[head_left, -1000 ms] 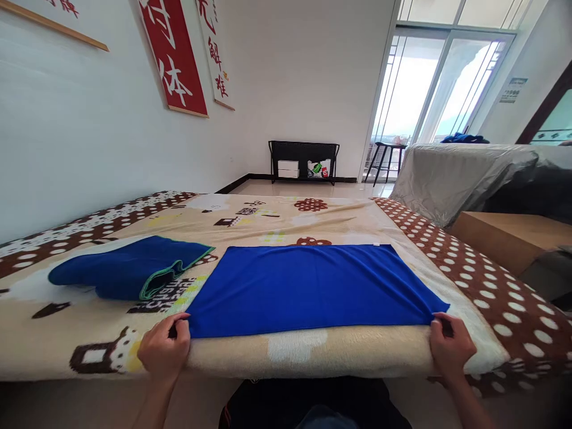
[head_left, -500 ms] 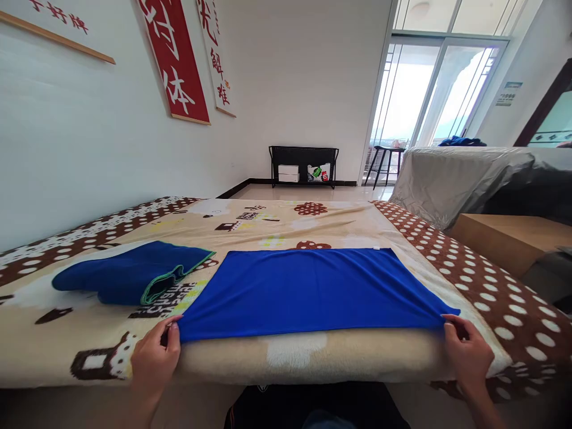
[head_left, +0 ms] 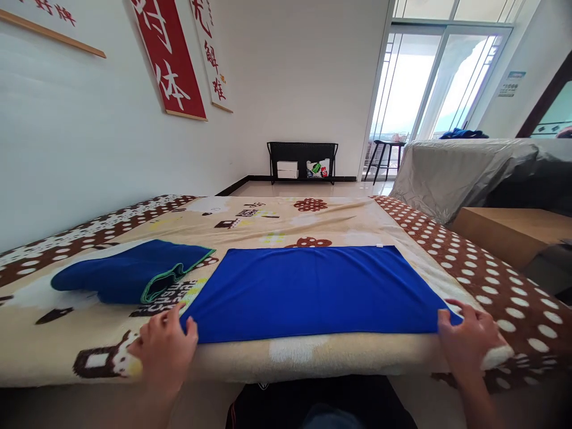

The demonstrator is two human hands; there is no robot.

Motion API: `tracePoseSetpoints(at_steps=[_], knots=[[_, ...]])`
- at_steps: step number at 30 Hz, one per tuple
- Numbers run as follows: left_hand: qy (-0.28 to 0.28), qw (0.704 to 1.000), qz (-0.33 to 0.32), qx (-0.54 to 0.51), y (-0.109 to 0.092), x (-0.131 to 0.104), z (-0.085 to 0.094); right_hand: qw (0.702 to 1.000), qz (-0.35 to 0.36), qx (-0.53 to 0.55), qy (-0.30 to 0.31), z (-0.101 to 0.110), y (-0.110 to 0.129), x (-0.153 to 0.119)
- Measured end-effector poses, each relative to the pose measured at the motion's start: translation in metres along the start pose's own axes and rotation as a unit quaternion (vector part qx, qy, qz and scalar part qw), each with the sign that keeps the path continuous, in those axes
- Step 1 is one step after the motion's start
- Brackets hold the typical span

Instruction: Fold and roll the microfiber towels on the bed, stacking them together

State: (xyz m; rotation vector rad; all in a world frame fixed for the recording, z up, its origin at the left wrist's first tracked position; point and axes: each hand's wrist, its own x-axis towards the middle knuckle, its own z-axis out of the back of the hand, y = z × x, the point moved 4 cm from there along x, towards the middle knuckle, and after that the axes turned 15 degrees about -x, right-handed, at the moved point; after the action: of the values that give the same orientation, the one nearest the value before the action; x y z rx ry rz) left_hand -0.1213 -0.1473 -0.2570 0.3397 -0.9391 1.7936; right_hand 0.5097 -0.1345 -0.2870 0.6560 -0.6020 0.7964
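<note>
A blue cloth [head_left: 313, 292] lies spread flat on a patterned blanket [head_left: 286, 220] covering the bed. My left hand [head_left: 164, 350] pinches its near left corner. At the near right corner my right hand [head_left: 467, 341] grips the cloth, fingers curled over the edge. Both hands sit at the bed's front edge. A second blue cloth with a green hem [head_left: 129, 276] lies folded and rumpled to the left, apart from both hands.
A white wall with red banners [head_left: 167, 59] runs along the left. A covered sofa [head_left: 465, 173] and a wooden surface [head_left: 509, 229] stand on the right. A black rack [head_left: 302, 161] and a stool [head_left: 385, 158] are at the far end by glass doors.
Both hands slid slightly up onto the near corners of the blue cloth, which now lies flatter and more taut. The view shifted a little.
</note>
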Motion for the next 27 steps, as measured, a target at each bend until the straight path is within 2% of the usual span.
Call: tracePoseSetpoints(at_steps=[1,2,3,5,6,8,10,12,14,16,19,21,22,24,25,27], knots=[[0.024,0.999,-0.041,0.001,-0.025,0.009,-0.008,0.999,0.046,0.027,0.003,0.002,0.029,0.008],[0.069,0.993,-0.089,-0.023,-0.054,0.019,-0.02,0.989,0.127,0.062,0.045,-0.001,0.066,0.013],[0.138,0.979,-0.139,-0.053,-0.086,0.028,-0.038,0.96,0.236,0.097,0.116,-0.007,0.107,0.013],[0.292,0.93,-0.206,-0.083,-0.147,0.039,-0.083,0.89,0.387,0.134,0.201,-0.021,0.185,0.003],[0.329,0.913,-0.225,-0.085,-0.174,0.042,-0.106,0.852,0.442,0.141,0.241,-0.031,0.219,-0.007],[0.368,0.895,-0.237,-0.082,-0.217,0.042,-0.151,0.812,0.49,0.138,0.286,-0.05,0.27,-0.026],[0.399,0.883,-0.234,-0.076,-0.238,0.037,-0.188,0.791,0.507,0.124,0.319,-0.07,0.297,-0.04],[0.412,0.882,-0.22,-0.066,-0.236,0.037,-0.211,0.79,0.497,0.101,0.345,-0.087,0.297,-0.039],[0.409,0.892,-0.188,-0.049,-0.209,0.049,-0.215,0.804,0.465,0.068,0.364,-0.102,0.272,-0.02],[0.391,0.91,-0.135,-0.022,-0.162,0.072,-0.204,0.828,0.414,0.026,0.378,-0.113,0.228,0.011],[0.352,0.934,-0.049,0.026,-0.082,0.112,-0.171,0.861,0.322,-0.039,0.392,-0.122,0.156,0.059],[0.33,0.943,-0.012,0.05,-0.045,0.129,-0.152,0.872,0.276,-0.07,0.397,-0.124,0.125,0.079],[0.323,0.945,-0.005,0.057,-0.036,0.133,-0.146,0.876,0.261,-0.079,0.397,-0.124,0.119,0.084],[0.324,0.944,-0.019,0.055,-0.042,0.131,-0.148,0.882,0.253,-0.082,0.39,-0.122,0.13,0.08],[0.33,0.942,-0.039,0.046,-0.056,0.126,-0.155,0.882,0.263,-0.073,0.384,-0.121,0.147,0.073],[0.354,0.93,-0.095,0.015,-0.099,0.109,-0.177,0.874,0.31,-0.038,0.372,-0.115,0.195,0.048]])
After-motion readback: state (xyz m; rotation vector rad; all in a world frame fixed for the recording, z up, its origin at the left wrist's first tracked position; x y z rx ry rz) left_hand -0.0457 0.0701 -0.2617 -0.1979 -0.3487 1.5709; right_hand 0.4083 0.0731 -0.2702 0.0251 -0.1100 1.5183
